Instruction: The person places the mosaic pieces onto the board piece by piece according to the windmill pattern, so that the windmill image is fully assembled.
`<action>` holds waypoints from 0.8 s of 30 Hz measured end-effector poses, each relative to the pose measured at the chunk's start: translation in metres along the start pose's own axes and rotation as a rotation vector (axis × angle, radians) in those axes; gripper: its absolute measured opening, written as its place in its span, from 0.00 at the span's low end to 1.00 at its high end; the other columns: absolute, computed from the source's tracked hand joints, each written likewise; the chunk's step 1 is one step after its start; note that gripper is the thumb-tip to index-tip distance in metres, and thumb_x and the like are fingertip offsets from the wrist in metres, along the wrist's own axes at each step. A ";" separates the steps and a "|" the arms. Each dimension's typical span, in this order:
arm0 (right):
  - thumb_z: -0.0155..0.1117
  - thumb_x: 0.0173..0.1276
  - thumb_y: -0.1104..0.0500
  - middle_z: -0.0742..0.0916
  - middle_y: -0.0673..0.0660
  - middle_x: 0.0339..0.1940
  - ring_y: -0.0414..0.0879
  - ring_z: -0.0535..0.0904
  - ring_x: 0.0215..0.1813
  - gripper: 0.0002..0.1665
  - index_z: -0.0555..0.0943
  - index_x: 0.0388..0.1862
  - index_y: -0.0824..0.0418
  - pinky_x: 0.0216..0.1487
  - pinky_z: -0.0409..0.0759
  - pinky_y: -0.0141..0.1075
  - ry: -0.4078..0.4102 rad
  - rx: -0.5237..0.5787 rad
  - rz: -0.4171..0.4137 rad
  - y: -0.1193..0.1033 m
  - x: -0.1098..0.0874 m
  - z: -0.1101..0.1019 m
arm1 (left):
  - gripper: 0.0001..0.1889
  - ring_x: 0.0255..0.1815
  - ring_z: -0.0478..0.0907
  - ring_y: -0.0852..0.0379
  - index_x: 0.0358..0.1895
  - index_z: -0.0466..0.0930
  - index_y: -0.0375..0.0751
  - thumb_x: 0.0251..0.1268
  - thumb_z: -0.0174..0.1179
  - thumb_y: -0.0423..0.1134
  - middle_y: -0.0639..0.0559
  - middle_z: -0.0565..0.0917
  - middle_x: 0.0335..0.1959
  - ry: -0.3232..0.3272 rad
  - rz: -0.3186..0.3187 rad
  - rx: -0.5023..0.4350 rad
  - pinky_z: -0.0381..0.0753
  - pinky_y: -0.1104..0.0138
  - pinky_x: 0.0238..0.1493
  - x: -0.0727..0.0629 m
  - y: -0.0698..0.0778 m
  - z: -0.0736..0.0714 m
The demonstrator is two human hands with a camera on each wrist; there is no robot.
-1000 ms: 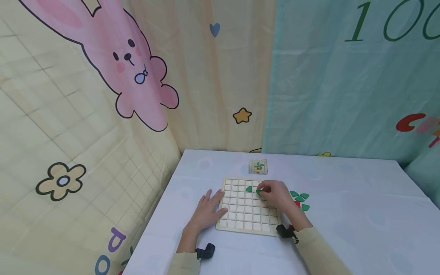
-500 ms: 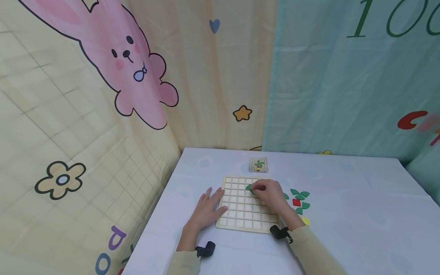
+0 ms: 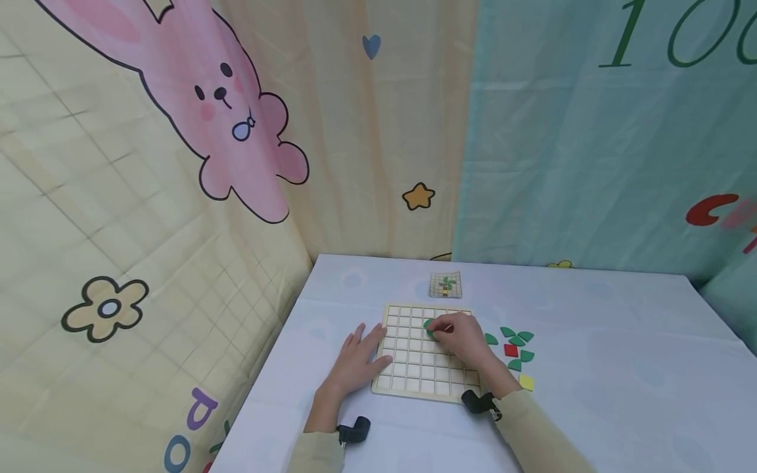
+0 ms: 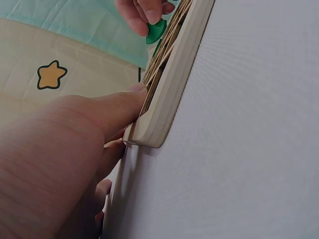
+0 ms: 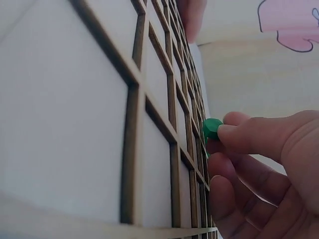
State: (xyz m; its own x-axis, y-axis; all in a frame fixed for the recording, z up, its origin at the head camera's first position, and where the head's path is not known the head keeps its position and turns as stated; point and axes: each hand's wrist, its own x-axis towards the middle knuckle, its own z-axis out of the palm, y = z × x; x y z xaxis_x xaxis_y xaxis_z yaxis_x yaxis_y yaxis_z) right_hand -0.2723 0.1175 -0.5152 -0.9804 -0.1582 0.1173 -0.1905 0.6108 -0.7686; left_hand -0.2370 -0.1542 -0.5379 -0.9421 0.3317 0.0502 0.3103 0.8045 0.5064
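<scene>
A wooden grid board (image 3: 408, 378) with white square cells lies on the table. My right hand (image 3: 465, 336) is over its upper part, pinching a green quarter-round piece (image 5: 212, 128) between thumb and index finger, close over the grid. In the head view another green piece (image 3: 427, 322) sits in an upper cell, partly hidden by the right fingertips. My left hand (image 3: 353, 364) rests at the board's left edge with fingers spread, its thumb (image 4: 127, 102) touching the rim in the left wrist view.
Right of the board lie several loose green pieces (image 3: 526, 355), a red square (image 3: 511, 350) and a yellow square (image 3: 526, 382). Behind the board is a small card (image 3: 445, 285) printed with a grid pattern. Patterned curtains (image 3: 367, 131) hang around the table.
My right hand has moved left over the board with the green piece, up to the piece in the upper cell, uncovering loose pieces at the right. The left hand has stayed put.
</scene>
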 end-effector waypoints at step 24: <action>0.71 0.65 0.63 0.81 0.45 0.33 0.42 0.76 0.34 0.10 0.90 0.43 0.51 0.34 0.78 0.37 0.005 -0.165 -0.049 -0.001 0.001 0.004 | 0.36 0.82 0.40 0.44 0.80 0.59 0.51 0.73 0.54 0.60 0.55 0.59 0.80 0.000 -0.001 0.011 0.40 0.47 0.79 0.000 -0.001 0.003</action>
State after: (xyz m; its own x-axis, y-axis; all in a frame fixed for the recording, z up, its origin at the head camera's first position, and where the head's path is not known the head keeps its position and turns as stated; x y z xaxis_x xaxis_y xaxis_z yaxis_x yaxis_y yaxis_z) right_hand -0.2730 0.1131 -0.5168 -0.9699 -0.1870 0.1559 -0.2433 0.7216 -0.6481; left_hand -0.2374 -0.1537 -0.5411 -0.9422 0.3314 0.0497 0.3112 0.8102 0.4967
